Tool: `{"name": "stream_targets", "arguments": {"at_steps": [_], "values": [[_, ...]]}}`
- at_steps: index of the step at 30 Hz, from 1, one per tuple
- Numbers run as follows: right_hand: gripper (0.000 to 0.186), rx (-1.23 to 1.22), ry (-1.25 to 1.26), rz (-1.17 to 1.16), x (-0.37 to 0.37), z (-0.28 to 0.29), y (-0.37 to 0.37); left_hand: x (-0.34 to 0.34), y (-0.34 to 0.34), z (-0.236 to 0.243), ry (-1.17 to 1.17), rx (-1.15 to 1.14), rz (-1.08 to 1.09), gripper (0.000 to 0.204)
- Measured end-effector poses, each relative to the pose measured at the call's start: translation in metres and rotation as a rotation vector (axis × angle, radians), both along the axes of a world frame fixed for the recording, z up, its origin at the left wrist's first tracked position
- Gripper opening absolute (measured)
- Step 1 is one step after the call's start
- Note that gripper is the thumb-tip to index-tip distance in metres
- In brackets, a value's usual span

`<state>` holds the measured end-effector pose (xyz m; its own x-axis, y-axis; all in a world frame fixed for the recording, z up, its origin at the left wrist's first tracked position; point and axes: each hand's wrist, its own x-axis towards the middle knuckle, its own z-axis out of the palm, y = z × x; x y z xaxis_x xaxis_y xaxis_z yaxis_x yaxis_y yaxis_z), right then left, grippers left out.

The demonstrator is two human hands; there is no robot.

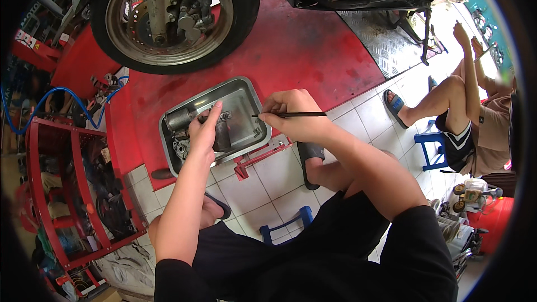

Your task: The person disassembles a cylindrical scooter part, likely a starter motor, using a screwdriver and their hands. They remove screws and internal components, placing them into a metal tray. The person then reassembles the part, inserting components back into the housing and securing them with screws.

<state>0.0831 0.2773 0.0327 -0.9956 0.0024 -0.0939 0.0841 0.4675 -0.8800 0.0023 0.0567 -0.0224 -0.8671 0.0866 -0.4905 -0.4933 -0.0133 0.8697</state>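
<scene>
A dark cylindrical metal part (222, 137) is just left of the frame's centre, over a steel tray (241, 120); the left hand's (206, 131) thumb is extended, its fingers curled on the part and partly hidden; the right hand (293, 113), nearer centre, has fingers pinched together on a thin black rod (305, 114); another metal cylinder (178, 119) lies in the tray's left end; a scooter's front wheel (146, 33) fills the upper left, on a red platform (296, 39); white lettering shows far upper left; pale lettering marks a co-worker's sandal (396, 104), right.
</scene>
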Motion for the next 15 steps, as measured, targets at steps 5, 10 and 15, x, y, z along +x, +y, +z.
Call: {"name": "stream_targets", "arguments": {"at_steps": [5, 10, 15], "values": [[0.02, 0.058, -0.061, 0.011, -0.005, -0.008, -0.005, -0.004, -0.011, -0.001, 0.013, 0.046, 0.062, 0.036], [0.024, 0.093, -0.103, 0.013, -0.009, -0.01, -0.011, -0.003, -0.018, 0.009, -0.034, 0.101, 0.049, 0.044], [0.027, 0.125, -0.051, 0.052, -0.015, -0.021, -0.015, 0.0, -0.025, 0.01, -0.042, 0.123, 0.057, 0.047]]}}
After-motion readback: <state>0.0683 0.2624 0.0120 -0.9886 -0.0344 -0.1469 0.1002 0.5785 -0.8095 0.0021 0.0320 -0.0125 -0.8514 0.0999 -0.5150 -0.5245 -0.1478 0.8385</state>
